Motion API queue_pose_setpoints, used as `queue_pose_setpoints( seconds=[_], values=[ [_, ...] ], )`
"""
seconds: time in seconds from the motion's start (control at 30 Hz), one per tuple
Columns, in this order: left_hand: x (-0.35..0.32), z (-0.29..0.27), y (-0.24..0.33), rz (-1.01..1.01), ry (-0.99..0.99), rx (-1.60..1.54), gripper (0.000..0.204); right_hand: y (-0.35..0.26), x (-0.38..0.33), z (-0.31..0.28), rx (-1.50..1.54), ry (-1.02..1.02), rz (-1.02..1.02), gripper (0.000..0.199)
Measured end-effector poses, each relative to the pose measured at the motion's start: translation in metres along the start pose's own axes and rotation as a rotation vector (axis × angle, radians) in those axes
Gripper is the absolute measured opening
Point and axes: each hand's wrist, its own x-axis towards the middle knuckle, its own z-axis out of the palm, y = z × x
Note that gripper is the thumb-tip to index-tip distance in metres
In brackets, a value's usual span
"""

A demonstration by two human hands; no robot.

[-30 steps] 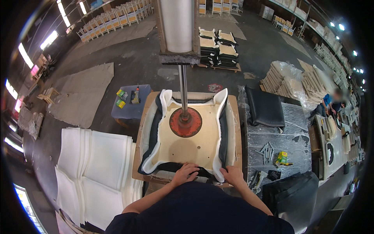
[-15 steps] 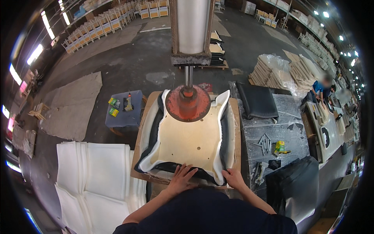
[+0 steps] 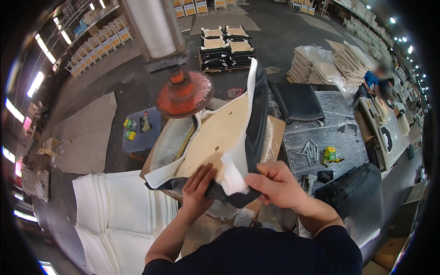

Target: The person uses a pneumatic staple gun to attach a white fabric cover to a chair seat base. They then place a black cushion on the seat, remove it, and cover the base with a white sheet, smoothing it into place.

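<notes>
Two hands tilt a padded seat panel up off the desk at the frame's centre.

A round orange press disc (image 3: 184,94) hangs at upper centre, just above the panel's far edge; white foam sheets (image 3: 114,215) lie stacked at lower left, a small blue table (image 3: 142,137) with bottles sits left of centre, and a grey desk (image 3: 339,133) with scattered tools fills the right. The seat panel (image 3: 220,137) shows a tan wooden face, white foam lining and black cover wrapped round its edges. The left hand (image 3: 198,185) lies flat on the wood, fingers together; the right hand (image 3: 279,185) has its fingers clamped on the cover's near edge.
</notes>
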Motion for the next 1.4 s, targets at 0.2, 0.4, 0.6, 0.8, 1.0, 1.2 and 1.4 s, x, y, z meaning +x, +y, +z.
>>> queue_pose_setpoints(
  seconds=[0.2, 0.4, 0.6, 0.8, 1.0, 1.2, 1.4],
  values=[
    [-0.035, -0.042, 0.078, -0.349, -0.009, -0.227, 0.040, 0.020, 0.006, -0.125, 0.166, 0.346, -0.747, 0.066],
    [-0.124, -0.025, 0.047, -0.494, 0.264, -0.286, 0.037, 0.191, 0.150, -0.226, 0.811, 0.495, -0.178, 0.065],
    [-0.038, -0.047, 0.066, -0.129, 0.234, 0.024, 0.044, 0.180, 0.183, -0.206, 1.056, 0.466, -0.326, 0.075],
    [0.050, -0.099, 0.118, -0.109, 0.262, -0.299, 0.112, 0.011, 0.092, -0.253, 0.568, 0.706, -0.609, 0.106],
    [0.116, -0.021, 0.162, 0.127, 0.276, -0.490, 0.121, 0.005, -0.023, -0.324, 0.140, 1.065, -0.547, 0.107],
    [0.134, 0.088, 0.077, -0.228, 0.076, -0.587, 0.101, 0.123, -0.038, -0.367, -0.499, 1.422, 0.035, 0.105],
    [0.114, 0.131, -0.064, -0.869, 0.037, -0.627, 0.069, 0.161, 0.063, -0.314, -0.586, 1.080, 0.369, 0.080]
  ],
)
